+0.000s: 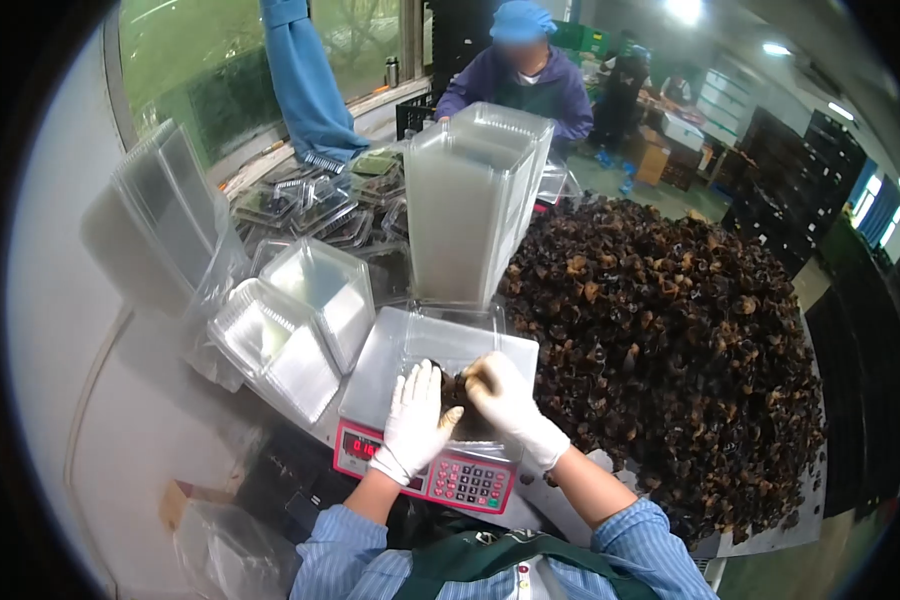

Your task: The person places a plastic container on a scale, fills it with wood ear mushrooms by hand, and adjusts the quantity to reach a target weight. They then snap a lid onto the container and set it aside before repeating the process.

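Note:
My gloved left hand lies with its fingers stretched along the left side of a clear plastic tray. Within the tray are dark brown mushroom pieces. From the right, my gloved right hand reaches over the tray, its fingers curled at the dark pieces; my knuckles partly hide what they grip. Under the tray is a digital scale with a pink-red front, a lit red display and a keypad. A hinged clear lid appears to stand open behind the tray.
A large heap of dark mushrooms covers the table to the right. Tall stacked clear trays rise behind the scale; more stacks stand left. Filled boxes lie beyond. Across the table is a co-worker in a blue cap.

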Demonstrator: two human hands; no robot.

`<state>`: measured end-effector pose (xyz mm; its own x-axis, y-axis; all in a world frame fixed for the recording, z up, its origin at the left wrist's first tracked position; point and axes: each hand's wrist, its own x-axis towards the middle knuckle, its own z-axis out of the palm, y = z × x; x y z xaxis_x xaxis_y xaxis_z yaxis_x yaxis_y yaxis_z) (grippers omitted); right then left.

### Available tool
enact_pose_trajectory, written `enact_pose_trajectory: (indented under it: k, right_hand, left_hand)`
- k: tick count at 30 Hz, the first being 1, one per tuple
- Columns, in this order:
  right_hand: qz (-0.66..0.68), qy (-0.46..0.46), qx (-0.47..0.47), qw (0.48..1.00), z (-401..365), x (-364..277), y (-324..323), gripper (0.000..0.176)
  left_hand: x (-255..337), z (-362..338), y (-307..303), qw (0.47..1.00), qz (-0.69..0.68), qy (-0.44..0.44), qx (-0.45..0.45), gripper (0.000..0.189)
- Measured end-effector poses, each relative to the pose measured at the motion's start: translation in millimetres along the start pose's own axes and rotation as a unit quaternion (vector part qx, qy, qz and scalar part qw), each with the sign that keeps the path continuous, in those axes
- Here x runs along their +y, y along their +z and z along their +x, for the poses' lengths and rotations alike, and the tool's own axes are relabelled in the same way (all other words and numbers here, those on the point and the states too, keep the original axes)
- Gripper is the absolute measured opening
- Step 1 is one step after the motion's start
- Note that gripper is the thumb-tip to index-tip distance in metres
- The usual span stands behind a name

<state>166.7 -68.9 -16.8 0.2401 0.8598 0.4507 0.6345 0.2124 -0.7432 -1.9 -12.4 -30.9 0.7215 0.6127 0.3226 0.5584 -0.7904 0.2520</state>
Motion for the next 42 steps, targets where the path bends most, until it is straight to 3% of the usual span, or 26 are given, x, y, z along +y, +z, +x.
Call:
enact_pose_trajectory:
  k: [2,4,11,20,26,32,35,42]
  right_hand:
    - [-0.157,-0.047,-0.030,0.986,-6,-6,10,0.019]
    - [-0.162,-0.056,-0.032,0.985,-11,-6,12,0.027]
    - [-0.344,-0.058,-0.027,0.937,-26,-17,14,0.040]
    - [-0.336,0.008,-0.054,0.940,-30,-17,10,0.037]
    - [-0.342,-0.001,-0.046,0.938,-31,-11,13,0.038]
    - [-0.246,-0.003,-0.049,0.968,-31,-11,6,0.047]
    - [-0.272,-0.007,-0.005,0.962,-32,-32,-4,0.053]
    - [-0.348,-0.003,-0.108,0.931,-56,-20,13,0.060]
  left_hand:
    - [-1,-1,-1,0.996,-0.058,0.032,0.060,0.059]
    - [-2,0,-3,0.993,-0.079,0.043,0.070,0.057]
    - [-2,7,-6,0.999,-0.016,0.029,0.002,0.058]
    - [1,7,-6,0.999,-0.029,0.008,-0.013,0.069]
    - [1,7,-10,0.999,-0.022,0.022,-0.013,0.068]
    - [-1,7,-6,0.999,-0.016,0.026,-0.022,0.066]
    - [-1,6,-5,1.000,-0.016,0.024,-0.010,0.066]
    - [-1,7,-4,1.000,-0.010,0.016,-0.020,0.066]
